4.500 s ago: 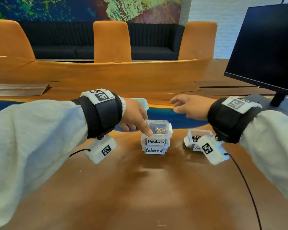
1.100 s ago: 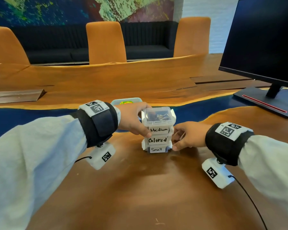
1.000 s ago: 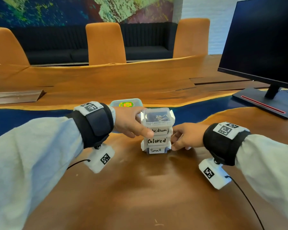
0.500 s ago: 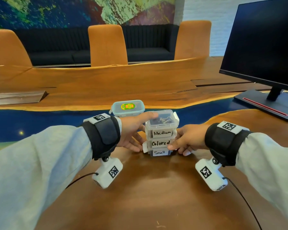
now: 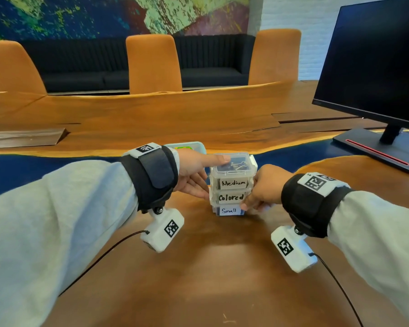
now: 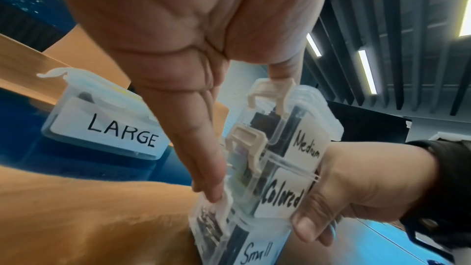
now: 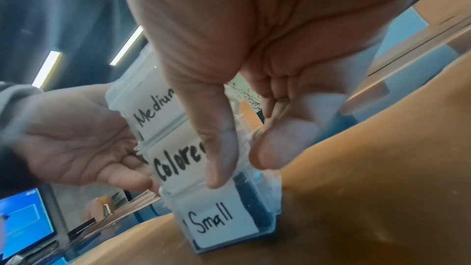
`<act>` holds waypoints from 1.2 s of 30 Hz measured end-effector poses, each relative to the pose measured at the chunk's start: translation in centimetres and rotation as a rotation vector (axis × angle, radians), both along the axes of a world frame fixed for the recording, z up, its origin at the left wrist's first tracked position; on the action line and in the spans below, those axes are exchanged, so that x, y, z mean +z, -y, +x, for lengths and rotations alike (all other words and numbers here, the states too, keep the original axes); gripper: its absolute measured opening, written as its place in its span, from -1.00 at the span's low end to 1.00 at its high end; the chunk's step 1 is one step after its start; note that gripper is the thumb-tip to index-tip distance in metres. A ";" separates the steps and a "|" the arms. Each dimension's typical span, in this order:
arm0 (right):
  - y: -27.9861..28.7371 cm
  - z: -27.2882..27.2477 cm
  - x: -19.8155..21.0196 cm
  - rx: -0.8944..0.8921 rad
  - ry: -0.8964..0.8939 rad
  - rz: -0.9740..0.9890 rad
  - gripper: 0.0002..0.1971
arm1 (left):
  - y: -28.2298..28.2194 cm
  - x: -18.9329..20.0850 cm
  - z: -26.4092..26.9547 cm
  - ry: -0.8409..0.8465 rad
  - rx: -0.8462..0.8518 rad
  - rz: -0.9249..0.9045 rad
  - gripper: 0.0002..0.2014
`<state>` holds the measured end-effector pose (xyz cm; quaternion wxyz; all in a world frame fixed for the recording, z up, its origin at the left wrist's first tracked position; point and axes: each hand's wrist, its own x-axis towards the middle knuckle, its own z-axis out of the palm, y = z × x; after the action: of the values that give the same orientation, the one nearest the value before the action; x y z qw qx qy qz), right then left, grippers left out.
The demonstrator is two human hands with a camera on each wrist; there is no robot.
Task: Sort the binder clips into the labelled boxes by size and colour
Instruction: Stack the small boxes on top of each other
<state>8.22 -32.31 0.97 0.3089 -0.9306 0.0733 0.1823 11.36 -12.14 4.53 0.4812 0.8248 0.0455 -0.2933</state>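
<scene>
Three clear lidded boxes stand stacked on the wooden table: Medium (image 5: 233, 166) on top with metal clips showing through its lid, Colored (image 5: 230, 197) in the middle, Small (image 5: 229, 210) at the bottom. My left hand (image 5: 196, 172) lays its thumb flat on the Medium lid, and its straight fingers (image 6: 203, 168) press the stack's left side down to the Small box (image 6: 257, 253). My right hand (image 5: 261, 187) pinches the lower right corner, thumb (image 7: 216, 148) over the Colored label (image 7: 178, 162), fingers curled on the right side.
The Large box (image 6: 107, 126) sits just behind my left hand, its lid (image 5: 187, 146) peeking over the wrist. A monitor (image 5: 376, 67) on its base (image 5: 373, 147) stands at the right. Orange chairs (image 5: 154, 64) line the far edge. Wrist-camera cables trail toward me.
The Medium and Colored pair, once apart from the Small box, now sits on top of it. In the last second my left thumb moved onto the lid and my right hand closed on the stack's side.
</scene>
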 end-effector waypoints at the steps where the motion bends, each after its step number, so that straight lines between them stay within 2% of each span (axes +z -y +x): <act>1: -0.1 0.1 -0.1 0.006 0.010 -0.019 -0.67 | 0.1 0.1 0.0 -0.004 0.002 -0.008 -0.19; 9: -0.9 0.6 0.0 0.032 0.143 -0.105 -0.73 | 1.1 0.5 0.1 0.005 0.062 -0.064 -0.37; 11: -0.5 0.9 0.4 0.057 0.158 -0.182 -0.72 | 1.1 0.6 0.5 0.016 0.074 -0.059 -0.30; 13: 0.4 1.0 1.3 0.077 0.174 -0.339 -0.71 | 0.7 1.0 1.3 0.066 0.070 -0.011 -0.17; 15: 1.7 1.2 2.6 0.018 0.255 -0.392 -0.68 | -0.3 1.7 2.7 0.214 0.054 0.102 -0.16; 18: 2.4 0.8 4.5 -0.069 0.557 -0.246 -0.64 | -2.4 2.5 4.6 0.546 -0.046 0.475 -0.44; 20: 1.0 0.2 5.1 0.028 0.766 -0.163 -0.60 | -3.3 1.9 5.3 0.639 -0.168 0.750 -0.62; 21: -0.2 -0.2 5.3 0.122 0.814 -0.151 -0.56 | -3.5 1.0 5.6 0.606 -0.229 0.847 -0.62; 23: -2.4 -0.6 4.7 0.345 0.768 -0.236 -0.45 | -3.6 -1.3 5.7 0.509 -0.320 0.977 -0.49; 26: -4.0 0.0 2.5 0.514 0.653 -0.627 -0.25 | -3.9 -3.8 5.7 0.543 -0.384 1.052 -0.39; 29: -3.6 1.3 2.1 0.474 0.651 -0.716 -0.19 | -3.8 -4.0 5.3 0.593 -0.445 1.093 -0.29; 33: -2.4 4.2 2.5 0.379 0.640 -0.738 -0.20 | -3.2 -3.7 4.6 0.608 -0.426 1.092 -0.31; 36: -1.4 5.9 2.5 0.373 0.630 -0.713 -0.19 | -3.0 -3.6 4.6 0.622 -0.411 1.063 -0.32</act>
<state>14.12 -30.89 3.50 -0.0584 -0.9852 -0.1330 -0.0915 16.00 -9.11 0.98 -0.0680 0.9889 -0.1156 -0.0641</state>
